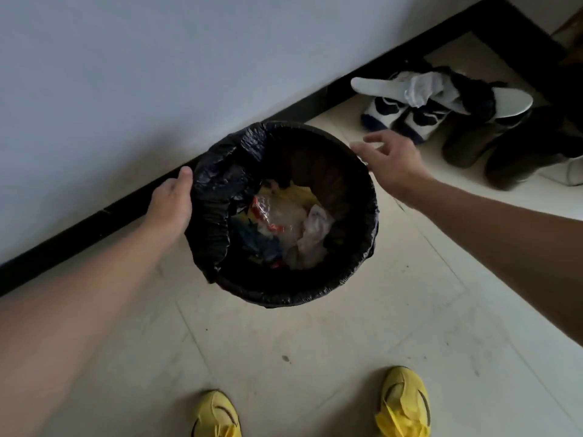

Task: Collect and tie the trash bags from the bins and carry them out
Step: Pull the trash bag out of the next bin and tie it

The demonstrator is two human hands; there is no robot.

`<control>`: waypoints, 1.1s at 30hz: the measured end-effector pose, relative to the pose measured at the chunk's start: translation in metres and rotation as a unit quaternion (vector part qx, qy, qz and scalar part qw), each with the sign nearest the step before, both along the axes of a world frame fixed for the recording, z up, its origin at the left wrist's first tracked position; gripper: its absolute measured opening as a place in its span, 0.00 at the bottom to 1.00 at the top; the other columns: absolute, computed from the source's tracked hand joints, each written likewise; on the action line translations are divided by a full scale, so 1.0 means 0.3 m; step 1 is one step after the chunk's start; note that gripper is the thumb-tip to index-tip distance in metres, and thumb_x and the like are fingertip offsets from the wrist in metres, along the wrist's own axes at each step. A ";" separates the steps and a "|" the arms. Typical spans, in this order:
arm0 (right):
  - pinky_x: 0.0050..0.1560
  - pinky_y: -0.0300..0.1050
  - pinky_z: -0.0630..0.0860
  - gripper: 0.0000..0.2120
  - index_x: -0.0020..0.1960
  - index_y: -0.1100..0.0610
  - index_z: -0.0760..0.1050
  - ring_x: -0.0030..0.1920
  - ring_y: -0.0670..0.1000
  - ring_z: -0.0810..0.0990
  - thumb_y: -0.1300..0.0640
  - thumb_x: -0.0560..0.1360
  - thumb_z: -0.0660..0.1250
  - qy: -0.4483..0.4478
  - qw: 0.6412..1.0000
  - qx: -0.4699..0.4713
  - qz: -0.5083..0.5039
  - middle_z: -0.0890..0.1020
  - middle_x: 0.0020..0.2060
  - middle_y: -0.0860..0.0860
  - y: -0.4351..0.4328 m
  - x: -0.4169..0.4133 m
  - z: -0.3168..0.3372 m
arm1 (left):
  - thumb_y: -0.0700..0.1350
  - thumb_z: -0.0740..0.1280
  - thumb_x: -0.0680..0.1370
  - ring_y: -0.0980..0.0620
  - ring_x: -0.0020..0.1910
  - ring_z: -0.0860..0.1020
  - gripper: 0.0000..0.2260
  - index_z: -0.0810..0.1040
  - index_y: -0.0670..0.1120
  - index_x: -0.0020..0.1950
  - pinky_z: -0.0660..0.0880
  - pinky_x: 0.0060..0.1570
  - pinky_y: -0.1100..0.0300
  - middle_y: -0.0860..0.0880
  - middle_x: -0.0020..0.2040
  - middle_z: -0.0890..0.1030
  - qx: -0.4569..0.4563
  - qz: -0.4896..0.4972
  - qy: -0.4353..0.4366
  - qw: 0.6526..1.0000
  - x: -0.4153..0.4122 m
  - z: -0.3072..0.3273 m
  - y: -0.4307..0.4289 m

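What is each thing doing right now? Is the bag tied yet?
Bag, untied, mouth open, left edge bunched up.
Trash, lying at the bag's bottom.
Left hand, against the bag's left edge, fingers hidden.
Right hand, open, by the bag's right edge.
Sneakers, on the floor, insoles sticking out.
Yellow shoes, on the feet.

Fingers of left hand (172, 200) behind trash bag (214, 190)
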State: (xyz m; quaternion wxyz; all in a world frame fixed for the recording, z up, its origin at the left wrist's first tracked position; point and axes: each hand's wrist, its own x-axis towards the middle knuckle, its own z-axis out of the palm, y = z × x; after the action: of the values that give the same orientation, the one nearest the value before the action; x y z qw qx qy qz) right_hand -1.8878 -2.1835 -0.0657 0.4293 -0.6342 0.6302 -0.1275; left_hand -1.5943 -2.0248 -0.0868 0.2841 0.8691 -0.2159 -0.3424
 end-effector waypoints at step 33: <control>0.38 0.43 0.75 0.28 0.51 0.58 0.80 0.40 0.52 0.76 0.32 0.71 0.66 0.143 0.967 0.078 0.194 0.79 0.44 0.53 -0.081 -0.007 0.001 | 0.47 0.68 0.77 0.43 0.46 0.80 0.11 0.81 0.39 0.48 0.76 0.56 0.50 0.40 0.49 0.83 -0.113 -0.034 0.157 0.981 0.044 -0.040 -0.092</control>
State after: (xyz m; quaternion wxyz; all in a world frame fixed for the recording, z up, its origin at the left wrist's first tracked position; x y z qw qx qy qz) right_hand -1.8900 -2.2077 -0.0654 0.3997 -0.7208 0.5575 0.0997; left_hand -1.5811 -2.0524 -0.0989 0.3992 0.7589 -0.2358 -0.4573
